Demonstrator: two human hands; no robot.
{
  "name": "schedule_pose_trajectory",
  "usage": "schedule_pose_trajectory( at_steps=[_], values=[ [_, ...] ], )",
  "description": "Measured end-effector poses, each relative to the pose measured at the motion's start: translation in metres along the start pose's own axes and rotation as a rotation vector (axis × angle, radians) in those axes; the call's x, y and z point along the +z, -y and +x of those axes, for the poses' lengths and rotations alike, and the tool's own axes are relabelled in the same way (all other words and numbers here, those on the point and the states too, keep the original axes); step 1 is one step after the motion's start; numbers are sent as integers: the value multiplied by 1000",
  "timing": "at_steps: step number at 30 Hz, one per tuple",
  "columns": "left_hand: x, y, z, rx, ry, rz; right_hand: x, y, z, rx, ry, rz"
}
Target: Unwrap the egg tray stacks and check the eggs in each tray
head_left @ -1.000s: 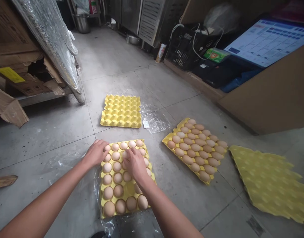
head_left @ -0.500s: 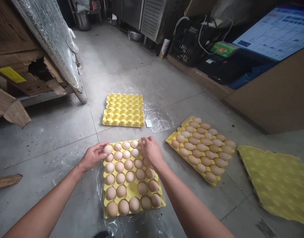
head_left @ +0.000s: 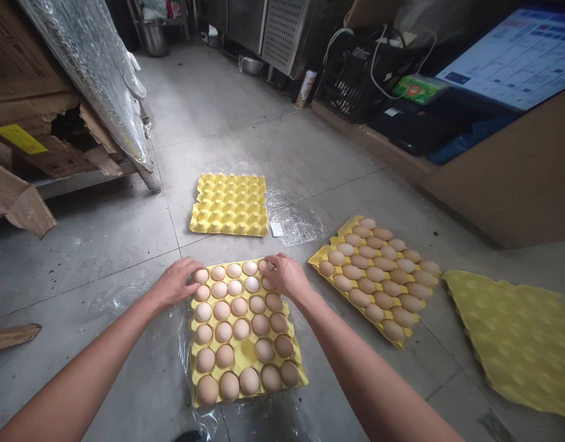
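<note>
A yellow egg tray (head_left: 249,351) full of brown eggs lies on the floor in front of me, one cup bare in its second row from the near side. At the far left corner, my left hand (head_left: 178,282) has its thumb and fingers curled round the corner egg (head_left: 200,275). Across from it, my right hand (head_left: 286,275) is closed on the far right corner egg (head_left: 264,266), which its fingers partly cover. Clear plastic film (head_left: 184,344) shows around the tray's edges.
An empty yellow tray (head_left: 229,205) lies beyond, beside crumpled film (head_left: 298,222). At right sit another egg-filled tray (head_left: 374,270) and an upturned yellow tray (head_left: 516,337). A metal table leg (head_left: 148,180), torn cardboard box (head_left: 34,141) and black crate (head_left: 351,77) border the floor.
The far left corner egg sits a little lower and further in its cup, and my left hand has turned inward around it. My right hand has shifted slightly right at the opposite corner.
</note>
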State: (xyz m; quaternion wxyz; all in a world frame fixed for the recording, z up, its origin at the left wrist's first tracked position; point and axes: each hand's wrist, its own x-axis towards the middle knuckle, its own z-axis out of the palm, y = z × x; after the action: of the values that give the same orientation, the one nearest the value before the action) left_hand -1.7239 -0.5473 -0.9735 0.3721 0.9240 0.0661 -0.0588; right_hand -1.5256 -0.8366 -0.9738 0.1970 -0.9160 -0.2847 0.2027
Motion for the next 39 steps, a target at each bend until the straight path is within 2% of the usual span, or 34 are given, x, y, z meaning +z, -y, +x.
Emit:
schedule_pose_trajectory(
  at_steps=[4, 9, 11, 15, 17, 19, 24, 27, 30, 34, 39],
  values=[
    [0, -9, 9, 49, 36, 113, -5, -3, -1, 22, -39, 118],
    [15, -26, 32, 114, 68, 176, -5, -13, -7, 104, -80, 393],
    [21, -28, 42, 127, 86, 177, -6, -17, -13, 110, -77, 591],
    [25, -24, 50, 132, 66, 137, -7, -19, -31, 96, 7, 1216],
    [25, -20, 48, 122, 32, 88, -7, -17, -39, 67, 43, 1293],
    [24, -16, 41, 82, -32, 22, -7, -14, -43, 31, 48, 1198],
    [18, -8, 20, -96, -249, -220, -2, -11, -38, -103, -90, 617],
    [17, -8, 8, -134, -258, -474, 6, -15, -28, -136, -131, 475],
    [20, -12, 1, -126, -179, -679, 14, -19, -19, -149, -131, 376],
    [24, -17, 2, -35, -123, -461, 18, -21, -13, -139, -110, 252],
    [20, -26, 16, 12, -88, -159, 13, -12, -13, -123, -85, 89]
  ],
)
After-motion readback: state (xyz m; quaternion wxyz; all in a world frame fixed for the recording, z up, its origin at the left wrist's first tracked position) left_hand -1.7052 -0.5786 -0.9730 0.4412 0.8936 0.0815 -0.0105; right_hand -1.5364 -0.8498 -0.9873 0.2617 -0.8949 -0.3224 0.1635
